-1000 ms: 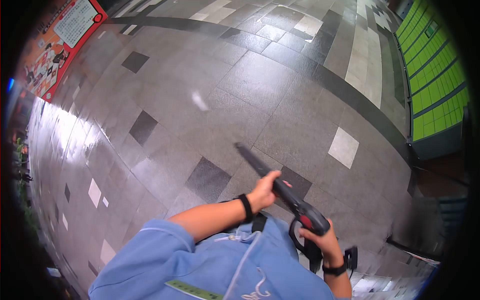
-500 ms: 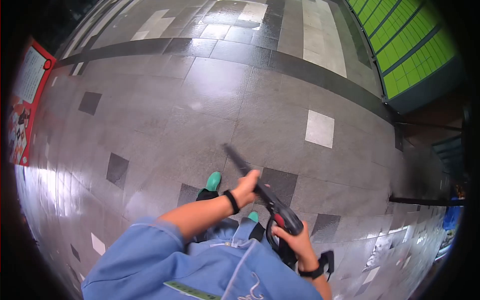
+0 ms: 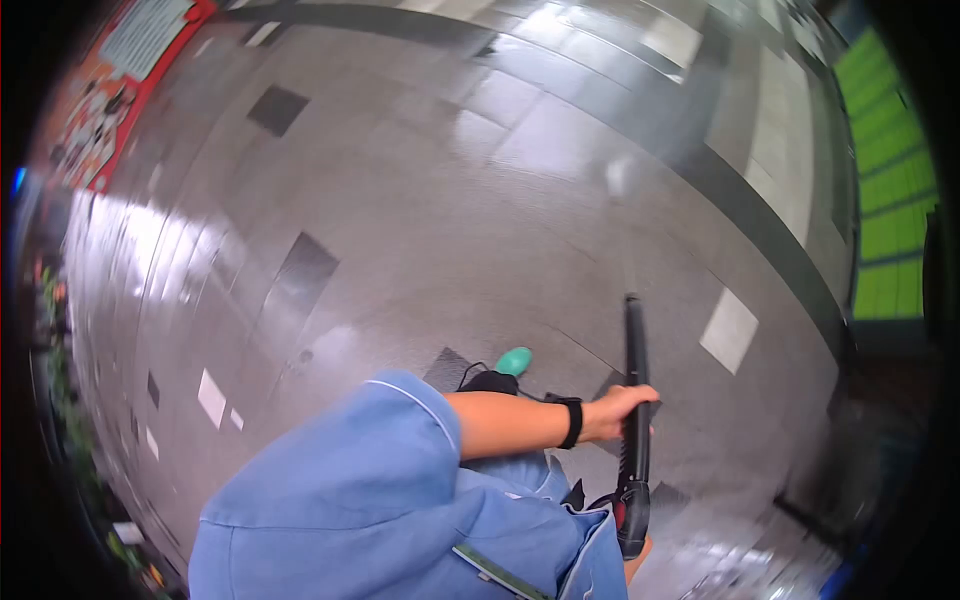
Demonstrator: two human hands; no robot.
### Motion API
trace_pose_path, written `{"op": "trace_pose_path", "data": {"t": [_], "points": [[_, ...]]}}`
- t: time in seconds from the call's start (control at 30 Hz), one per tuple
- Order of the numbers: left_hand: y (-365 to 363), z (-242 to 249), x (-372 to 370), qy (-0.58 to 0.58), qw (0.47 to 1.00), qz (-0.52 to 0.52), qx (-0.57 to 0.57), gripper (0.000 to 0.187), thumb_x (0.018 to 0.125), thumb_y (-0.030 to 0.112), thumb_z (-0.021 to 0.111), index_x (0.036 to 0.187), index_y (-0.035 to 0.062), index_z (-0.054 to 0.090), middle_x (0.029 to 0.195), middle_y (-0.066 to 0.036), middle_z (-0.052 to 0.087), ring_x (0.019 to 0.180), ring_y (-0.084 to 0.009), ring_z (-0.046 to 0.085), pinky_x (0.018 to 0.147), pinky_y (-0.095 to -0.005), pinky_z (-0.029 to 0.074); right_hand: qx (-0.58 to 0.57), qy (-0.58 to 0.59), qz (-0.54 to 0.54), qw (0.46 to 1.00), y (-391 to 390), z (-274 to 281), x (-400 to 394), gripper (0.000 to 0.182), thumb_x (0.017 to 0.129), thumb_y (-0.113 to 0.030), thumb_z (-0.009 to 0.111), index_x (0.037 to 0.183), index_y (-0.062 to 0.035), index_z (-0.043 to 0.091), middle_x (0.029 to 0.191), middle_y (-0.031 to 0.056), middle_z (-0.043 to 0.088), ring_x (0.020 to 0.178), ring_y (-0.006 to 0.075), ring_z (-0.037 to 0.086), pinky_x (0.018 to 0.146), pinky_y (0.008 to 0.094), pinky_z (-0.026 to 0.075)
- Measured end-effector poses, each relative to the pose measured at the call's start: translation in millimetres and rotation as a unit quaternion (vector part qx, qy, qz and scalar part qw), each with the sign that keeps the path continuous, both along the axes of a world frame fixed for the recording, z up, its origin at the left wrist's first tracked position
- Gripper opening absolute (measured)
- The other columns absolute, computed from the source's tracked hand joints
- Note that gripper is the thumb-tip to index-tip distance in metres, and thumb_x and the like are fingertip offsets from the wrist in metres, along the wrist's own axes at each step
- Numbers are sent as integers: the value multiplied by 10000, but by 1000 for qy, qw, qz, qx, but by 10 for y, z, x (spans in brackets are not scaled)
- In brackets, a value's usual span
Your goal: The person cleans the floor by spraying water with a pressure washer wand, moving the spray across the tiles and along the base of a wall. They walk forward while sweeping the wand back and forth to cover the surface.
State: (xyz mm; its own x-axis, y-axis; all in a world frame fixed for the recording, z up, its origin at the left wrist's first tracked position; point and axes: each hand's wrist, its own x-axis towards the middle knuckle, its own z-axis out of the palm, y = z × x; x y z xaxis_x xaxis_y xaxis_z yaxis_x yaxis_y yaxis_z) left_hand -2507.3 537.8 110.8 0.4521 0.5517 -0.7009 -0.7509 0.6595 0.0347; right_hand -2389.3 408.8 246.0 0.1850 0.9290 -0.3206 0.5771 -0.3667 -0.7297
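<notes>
Compared with half a second ago, the black gun-shaped tool [image 3: 635, 400] has swung from a slant toward the upper left to nearly vertical, and it now lies right of centre in the lower half of the frame, its tip up and a pale blur [image 3: 617, 180] on the floor [image 3: 420, 200] beyond it. The view has turned as well: the red-edged poster [image 3: 115, 90] shows more fully at upper left, the green panels [image 3: 890, 190] sit closer to the right edge, and only one green boot [image 3: 515, 361] shows where two did. The left hand [image 3: 617, 412], a black band [image 3: 572, 422] at its wrist, reaches across with its fingers closed around the tool's barrel. The right hand [image 3: 638, 563] shows only as a sliver by the tool's rear end, near the bottom; how its fingers are set cannot be told.
</notes>
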Motion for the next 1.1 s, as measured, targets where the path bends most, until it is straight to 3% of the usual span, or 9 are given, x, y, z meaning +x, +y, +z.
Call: {"op": "trace_pose_path", "data": {"t": [0.1,0.17,0.23,0.3,0.37,0.53,0.9,0.93,1.1], "points": [[-451,-333,-856,57,974,157,-156,283,687,202,610,846,46,437,653,-111,507,555,-245,540,567,-420,475,-92,80,152,981,28,-1,-44,344,600,-54,694,911,-4,555,735,71,588,649,136,554,623,290,449],[-932,-356,-1278,179,912,277,-246,291,688,227,594,832,28,436,688,-123,486,594,-256,529,583,-407,467,-238,210,119,941,34,108,-304,323,574,-29,696,871,5,573,723,63,591,623,135,548,585,249,431],[-1578,-500,-1582,78,912,321,-244,367,688,195,587,936,16,384,693,-151,469,562,-284,524,537,-447,472,-270,234,191,915,-125,15,-329,274,577,-18,692,827,2,583,669,56,584,568,131,542,545,243,429],[-1981,-305,-1766,112,905,326,-249,314,685,242,578,803,-6,426,682,-125,463,592,-250,502,625,-400,456,-227,225,356,878,-264,-380,-218,256,575,7,691,808,5,585,637,50,576,540,117,537,511,234,423],[-2391,-336,-1941,101,905,352,-219,325,686,266,572,797,-2,425,647,-109,469,601,-233,498,624,-391,452,-237,221,396,859,-530,-461,-410,330,575,-46,727,871,6,590,718,47,598,661,89,525,607,229,419],[-2962,-142,-2192,133,884,390,-219,302,713,257,568,827,21,419,631,-100,472,579,-219,500,587,-368,454,-152,188,467,851,-996,-222,-909,339,570,-93,740,853,5,581,698,51,588,635,91,514,589,234,412],[-3246,-583,-2711,162,915,358,-87,221,714,161,556,822,27,418,584,-92,473,508,-212,492,492,-369,441,-29,135,478,867,-1862,-136,-1571,400,627,-77,673,988,37,545,766,165,612,727,182,620,630,280,463],[-3227,-625,-2785,160,916,358,-88,221,714,161,556,822,27,418,584,-92,473,508,-212,492,492,-369,441,-27,139,466,873,-1896,-201,-1653,341,631,-57,666,943,26,556,734,90,595,695,108,546,623,239,430],[-3181,-711,-3215,135,915,367,-101,181,709,128,526,801,33,402,568,-89,459,493,-202,487,472,-369,436,-32,116,493,862,-1721,-207,-2112,376,628,-70,660,969,40,547,746,130,604,715,149,583,637,262,446]]}}
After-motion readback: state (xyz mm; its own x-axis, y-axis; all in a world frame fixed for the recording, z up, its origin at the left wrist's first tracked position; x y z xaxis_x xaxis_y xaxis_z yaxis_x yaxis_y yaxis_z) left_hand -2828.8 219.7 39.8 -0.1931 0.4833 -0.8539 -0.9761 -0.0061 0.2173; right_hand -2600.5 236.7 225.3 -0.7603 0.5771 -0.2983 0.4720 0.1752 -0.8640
